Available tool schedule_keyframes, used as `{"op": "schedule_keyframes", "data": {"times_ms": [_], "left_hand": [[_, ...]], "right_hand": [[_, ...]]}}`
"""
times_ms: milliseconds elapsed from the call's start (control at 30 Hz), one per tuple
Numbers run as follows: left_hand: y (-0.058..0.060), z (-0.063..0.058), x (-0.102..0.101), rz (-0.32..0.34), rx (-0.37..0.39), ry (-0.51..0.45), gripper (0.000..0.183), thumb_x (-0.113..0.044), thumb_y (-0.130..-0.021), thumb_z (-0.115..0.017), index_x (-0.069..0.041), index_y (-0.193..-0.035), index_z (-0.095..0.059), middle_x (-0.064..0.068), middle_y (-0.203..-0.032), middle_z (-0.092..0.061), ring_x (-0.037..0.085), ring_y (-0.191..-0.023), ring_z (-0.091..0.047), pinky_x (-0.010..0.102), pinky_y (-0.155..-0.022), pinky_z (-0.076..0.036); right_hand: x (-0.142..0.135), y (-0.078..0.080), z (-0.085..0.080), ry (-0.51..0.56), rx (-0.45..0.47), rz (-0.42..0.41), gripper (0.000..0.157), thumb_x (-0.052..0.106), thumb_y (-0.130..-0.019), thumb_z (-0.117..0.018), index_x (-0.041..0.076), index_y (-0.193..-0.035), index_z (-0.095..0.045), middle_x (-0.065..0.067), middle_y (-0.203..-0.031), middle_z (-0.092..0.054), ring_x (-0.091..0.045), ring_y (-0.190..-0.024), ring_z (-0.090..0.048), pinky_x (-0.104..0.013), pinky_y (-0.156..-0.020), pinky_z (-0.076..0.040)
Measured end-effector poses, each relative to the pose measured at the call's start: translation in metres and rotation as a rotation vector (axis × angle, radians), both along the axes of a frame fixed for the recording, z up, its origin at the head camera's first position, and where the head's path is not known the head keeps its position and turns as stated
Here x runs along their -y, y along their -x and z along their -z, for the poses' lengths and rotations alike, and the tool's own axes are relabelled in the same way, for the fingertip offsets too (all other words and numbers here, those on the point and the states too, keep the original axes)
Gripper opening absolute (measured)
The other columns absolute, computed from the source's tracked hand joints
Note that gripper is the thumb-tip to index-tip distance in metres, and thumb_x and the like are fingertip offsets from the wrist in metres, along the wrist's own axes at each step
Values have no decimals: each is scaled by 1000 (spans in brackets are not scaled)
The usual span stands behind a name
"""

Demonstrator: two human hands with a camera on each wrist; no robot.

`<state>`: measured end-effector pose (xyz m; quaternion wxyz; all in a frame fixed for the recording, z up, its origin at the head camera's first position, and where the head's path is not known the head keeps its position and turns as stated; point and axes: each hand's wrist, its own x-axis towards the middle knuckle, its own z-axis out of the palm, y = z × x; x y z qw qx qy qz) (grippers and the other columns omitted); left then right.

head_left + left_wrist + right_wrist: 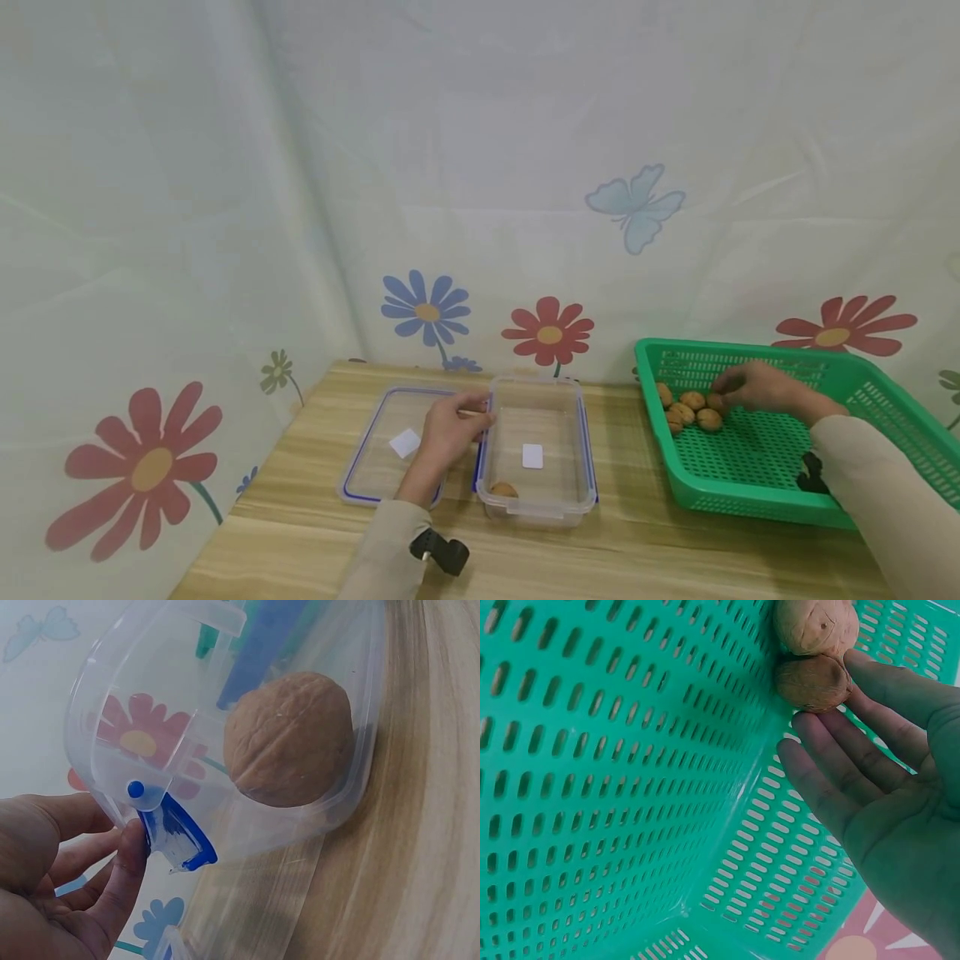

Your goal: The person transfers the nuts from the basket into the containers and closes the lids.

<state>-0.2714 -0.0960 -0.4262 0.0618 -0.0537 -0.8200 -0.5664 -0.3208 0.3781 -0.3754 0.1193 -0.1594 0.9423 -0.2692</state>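
Observation:
My left hand (450,427) is at the left rim of a clear plastic food container (555,505). In the left wrist view its thumb and fingers pinch the rim beside a blue-edged locking clip (180,836). One walnut (289,739) lies inside, in the container's near left corner. My right hand (765,387) reaches into a green plastic basket (757,467). Its thumb and fingertips grip a walnut (814,684) at the basket floor, against a paler walnut (817,624). Several more walnuts (681,413) sit together at the basket's left side.
The container's clear lid (367,462), with a blue seal and a white label (405,443), lies flat left of the container. Another white label (532,456) shows at the container. A flower-printed curtain (480,208) hangs behind the wooden table (285,517).

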Motion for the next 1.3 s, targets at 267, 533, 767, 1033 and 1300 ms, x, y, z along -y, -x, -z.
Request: {"op": "schedule_keyframes", "data": {"times_ms": [267,533,767,1033,1300], "left_hand": [[-1,-1,-1,-2,-1,5,35,-11,-86,-73,-4,-121,-67,15,-104,-68,17,-72,-67,32,-62,-58],[-2,-1,0,1,-7,3,35,-10,-86,-72,-3,-120,-67,16,-104,-68,18,-74,-67,30,-62,-58],[-3,-3,0,0,-7,3,35,-9,-86,-72,-2,-120,-66,15,-103,-68,20,-74,-68,30,-62,-57],[-4,-3,0,-9,-11,7,35,-10,-86,-72,-2,-120,-67,15,-103,-68,20,-73,-68,30,-60,-57],[-2,-2,0,-6,1,-3,35,-10,-86,-72,-4,-120,-67,15,-104,-68,20,-75,-68,33,-63,-58]], "right_hand": [[-3,3,3,-13,4,2,28,8,-91,-65,-11,-111,-63,-18,-102,-66,-30,-89,-64,-45,-71,-57],[-3,1,2,-20,-36,6,26,7,-92,-61,-11,-110,-63,-18,-101,-66,-31,-87,-65,-46,-71,-57],[0,-3,-5,-34,-103,34,33,18,-94,-63,-8,-114,-64,-18,-105,-66,-36,-94,-63,-48,-73,-55],[11,-11,-21,-36,-186,39,36,29,-95,-63,-1,-115,-66,-16,-108,-66,-39,-99,-61,-51,-74,-54],[26,-22,-40,-13,-246,33,37,35,-96,-61,4,-116,-66,-13,-111,-66,-39,-105,-59,-53,-77,-52]]}}
